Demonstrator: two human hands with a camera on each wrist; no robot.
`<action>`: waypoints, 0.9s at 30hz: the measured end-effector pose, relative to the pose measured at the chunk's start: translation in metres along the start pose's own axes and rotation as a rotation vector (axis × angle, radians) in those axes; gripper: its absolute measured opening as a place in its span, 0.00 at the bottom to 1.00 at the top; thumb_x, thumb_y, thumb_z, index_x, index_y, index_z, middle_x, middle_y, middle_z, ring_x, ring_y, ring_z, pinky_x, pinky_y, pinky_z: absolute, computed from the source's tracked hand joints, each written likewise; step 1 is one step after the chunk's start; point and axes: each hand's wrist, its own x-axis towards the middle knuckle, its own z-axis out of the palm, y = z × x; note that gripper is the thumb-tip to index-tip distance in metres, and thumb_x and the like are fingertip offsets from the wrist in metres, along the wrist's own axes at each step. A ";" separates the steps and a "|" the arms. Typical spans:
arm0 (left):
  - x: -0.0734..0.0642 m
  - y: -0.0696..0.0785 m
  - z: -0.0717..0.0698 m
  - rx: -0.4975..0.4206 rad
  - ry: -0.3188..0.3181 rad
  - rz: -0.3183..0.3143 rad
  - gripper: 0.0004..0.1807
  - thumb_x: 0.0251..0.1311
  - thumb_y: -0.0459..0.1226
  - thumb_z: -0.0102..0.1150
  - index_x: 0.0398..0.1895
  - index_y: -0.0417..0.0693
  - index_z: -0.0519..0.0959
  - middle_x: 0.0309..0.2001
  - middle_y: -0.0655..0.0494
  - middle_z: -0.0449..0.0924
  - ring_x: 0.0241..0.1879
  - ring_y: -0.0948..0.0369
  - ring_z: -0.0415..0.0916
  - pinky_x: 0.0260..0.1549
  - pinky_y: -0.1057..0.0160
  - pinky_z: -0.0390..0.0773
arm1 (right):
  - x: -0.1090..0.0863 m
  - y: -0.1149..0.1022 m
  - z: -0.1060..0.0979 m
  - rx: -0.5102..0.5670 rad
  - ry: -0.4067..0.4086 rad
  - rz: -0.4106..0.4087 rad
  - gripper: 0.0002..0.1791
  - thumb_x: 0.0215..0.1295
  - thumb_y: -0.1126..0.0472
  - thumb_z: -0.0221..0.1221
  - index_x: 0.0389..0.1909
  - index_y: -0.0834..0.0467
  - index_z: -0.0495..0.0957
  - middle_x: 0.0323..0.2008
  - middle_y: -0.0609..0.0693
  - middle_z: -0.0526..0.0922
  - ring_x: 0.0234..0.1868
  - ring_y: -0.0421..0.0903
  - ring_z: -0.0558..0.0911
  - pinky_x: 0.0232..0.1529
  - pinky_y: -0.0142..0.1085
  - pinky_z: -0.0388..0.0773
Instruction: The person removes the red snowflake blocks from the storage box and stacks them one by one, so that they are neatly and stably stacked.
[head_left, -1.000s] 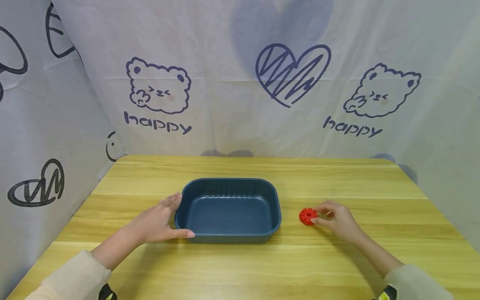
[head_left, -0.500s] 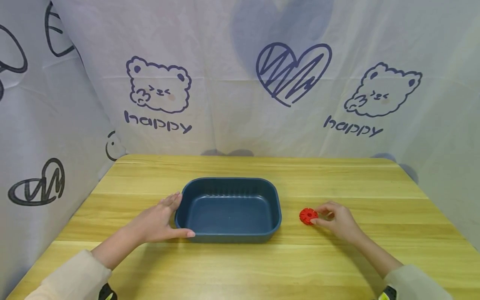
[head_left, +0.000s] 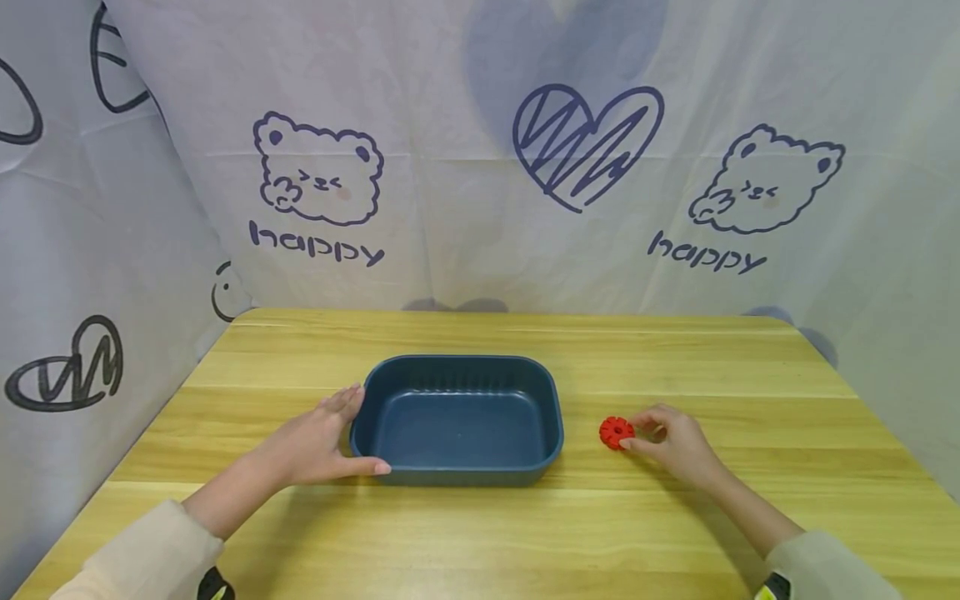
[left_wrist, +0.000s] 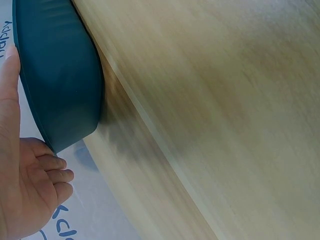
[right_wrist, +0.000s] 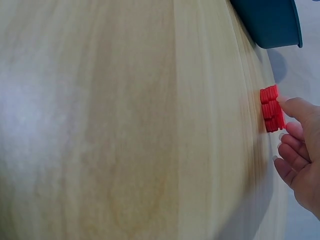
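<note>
A dark blue rectangular bin (head_left: pixel 457 479) with rounded corners stands on the table, with nothing in it. My left hand (head_left: pixel 318 442) rests at its near left corner, thumb straight along the front rim and fingers against the left side. To the right of the bin, a small stack of red snowflake discs (head_left: pixel 617 432), notched at the edge with a centre hole, lies on the wood. My right hand (head_left: pixel 678 442) pinches its right edge between thumb and forefinger. The right wrist view shows several layers in the stack (right_wrist: pixel 272 109), with the other fingers loosely bent.
The light wooden table (head_left: pixel 480 542) reaches back to a white cloth (head_left: pixel 450 275) printed with bears and hearts. More cloth (head_left: pixel 150 250) hangs along the left side. The bin's right wall stands a short way left of the red discs.
</note>
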 end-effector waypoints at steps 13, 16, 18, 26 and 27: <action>-0.001 -0.001 0.001 -0.014 0.009 -0.003 0.61 0.45 0.69 0.55 0.67 0.27 0.53 0.69 0.31 0.52 0.66 0.35 0.54 0.58 0.39 0.64 | -0.001 0.000 0.000 0.023 -0.002 -0.004 0.12 0.50 0.64 0.68 0.35 0.65 0.81 0.33 0.52 0.81 0.33 0.41 0.76 0.32 0.27 0.76; -0.002 0.000 0.001 -0.008 0.015 -0.002 0.61 0.46 0.69 0.54 0.67 0.28 0.53 0.69 0.32 0.52 0.66 0.35 0.54 0.58 0.39 0.64 | -0.001 -0.002 0.000 0.025 -0.009 0.000 0.13 0.50 0.63 0.68 0.36 0.65 0.81 0.33 0.53 0.82 0.34 0.42 0.76 0.32 0.27 0.76; -0.002 -0.001 0.002 0.001 0.023 0.000 0.60 0.46 0.69 0.54 0.67 0.28 0.54 0.69 0.32 0.53 0.66 0.36 0.54 0.58 0.39 0.64 | -0.001 -0.002 -0.001 0.027 -0.012 0.002 0.13 0.50 0.62 0.68 0.36 0.65 0.81 0.34 0.53 0.82 0.34 0.43 0.77 0.33 0.27 0.76; -0.006 -0.005 0.012 -0.061 0.044 -0.009 0.59 0.49 0.66 0.54 0.70 0.30 0.48 0.71 0.33 0.47 0.68 0.36 0.49 0.59 0.38 0.61 | 0.000 -0.002 -0.005 0.022 0.000 -0.006 0.13 0.51 0.63 0.67 0.36 0.66 0.81 0.34 0.55 0.82 0.35 0.46 0.77 0.34 0.29 0.77; -0.006 -0.005 0.013 -0.067 0.049 -0.008 0.59 0.50 0.66 0.54 0.70 0.30 0.48 0.71 0.33 0.46 0.68 0.35 0.48 0.59 0.37 0.61 | 0.000 -0.003 -0.007 0.019 0.001 -0.006 0.13 0.52 0.63 0.67 0.37 0.66 0.81 0.34 0.55 0.82 0.35 0.46 0.77 0.34 0.29 0.77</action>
